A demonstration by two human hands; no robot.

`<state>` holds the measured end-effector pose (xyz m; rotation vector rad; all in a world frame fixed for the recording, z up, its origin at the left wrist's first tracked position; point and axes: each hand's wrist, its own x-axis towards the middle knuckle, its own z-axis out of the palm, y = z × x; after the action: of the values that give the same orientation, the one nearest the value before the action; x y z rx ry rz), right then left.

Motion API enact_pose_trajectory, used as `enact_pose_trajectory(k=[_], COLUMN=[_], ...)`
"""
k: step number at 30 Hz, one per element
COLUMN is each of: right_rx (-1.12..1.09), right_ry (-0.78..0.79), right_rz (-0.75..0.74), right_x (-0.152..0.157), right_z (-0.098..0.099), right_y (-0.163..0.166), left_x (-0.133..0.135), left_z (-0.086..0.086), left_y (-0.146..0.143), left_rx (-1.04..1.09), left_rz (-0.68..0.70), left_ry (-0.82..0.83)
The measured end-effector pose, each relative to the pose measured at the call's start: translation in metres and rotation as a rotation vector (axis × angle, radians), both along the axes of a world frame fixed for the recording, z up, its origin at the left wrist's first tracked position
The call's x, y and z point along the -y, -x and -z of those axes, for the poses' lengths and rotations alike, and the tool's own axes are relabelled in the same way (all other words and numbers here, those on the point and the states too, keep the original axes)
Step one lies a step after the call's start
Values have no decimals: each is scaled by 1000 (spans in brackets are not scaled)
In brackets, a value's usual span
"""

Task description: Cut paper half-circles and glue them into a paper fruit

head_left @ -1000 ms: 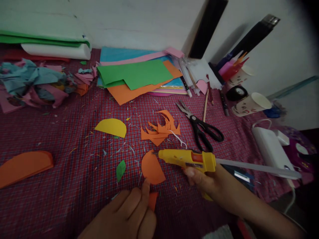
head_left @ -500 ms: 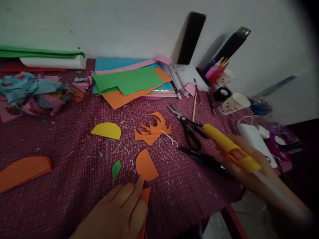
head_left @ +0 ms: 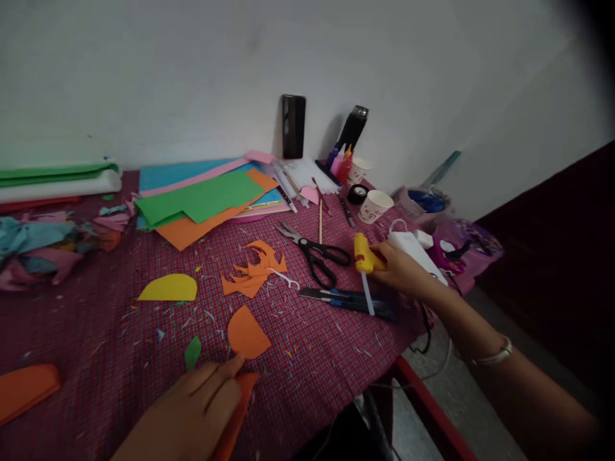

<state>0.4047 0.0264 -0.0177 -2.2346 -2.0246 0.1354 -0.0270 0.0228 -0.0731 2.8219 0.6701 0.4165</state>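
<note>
While the glue gun (head_left: 366,256) is gripped by the right hand (head_left: 401,269) near the scissors (head_left: 314,251) | orange paper (head_left: 235,410) is pinned to the tabletop (head_left: 312,346) under left hand (head_left: 192,410) fingers, kept flat.

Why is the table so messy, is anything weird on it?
Tiny paper snippets are scattered over the checked tablecloth. Crumpled blue and pink paper is heaped at the far left. One paper cup lies tipped on its side. The right hand holds the yellow glue gun there.
</note>
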Motion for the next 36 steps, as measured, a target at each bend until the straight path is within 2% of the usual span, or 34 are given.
enact_pose_trajectory(k=[2,4,5,7,9,11,12,14,16,19,21,26,32,36], right_rx=[-15,-30,-40,-97,-322,-683,-845,-1090,-1286,-1482,-1519,-1521,-1159,-1067], right_ry=[-5,-27,-53,-209,-313,-169,-50,107,197,282,311,354,69,48], right_rz=[-14,-42,-60,-94,-160,-252,-310,-394,-448,-442,-423,-370,-393,-428], right_x=[-4,-6,-6,-3,5,14,17,19,16,7,2,-1,3,4], right_z=[1,-1,-6,-20,-38,-54,-58,-59,-52,-38,-31,-23,-14,-17], right_y=[-5,-6,-3,16,50,94,116,153,177,191,193,198,211,216], left_x=[-7,-16,-21,-28,-31,-30,-28,-22,-17,-12,-12,-17,-18,-16], left_z=[-21,-44,-55,-72,-83,-88,-90,-92,-95,-98,-98,-90,-77,-73], left_y=[-2,-5,-7,-12,-19,-27,-32,-41,-48,-55,-58,-60,-58,-55], left_rx=[-3,86,157,310,394,443,473,522,532,515,525,502,659,822], left_rz=[1,-30,-90,-208,-304,-358,-369,-365,-366,-405,-417,-440,-571,-676], left_ry=[121,274,361,576,841,1056,1110,1108,1032,937,893,823,867,958])
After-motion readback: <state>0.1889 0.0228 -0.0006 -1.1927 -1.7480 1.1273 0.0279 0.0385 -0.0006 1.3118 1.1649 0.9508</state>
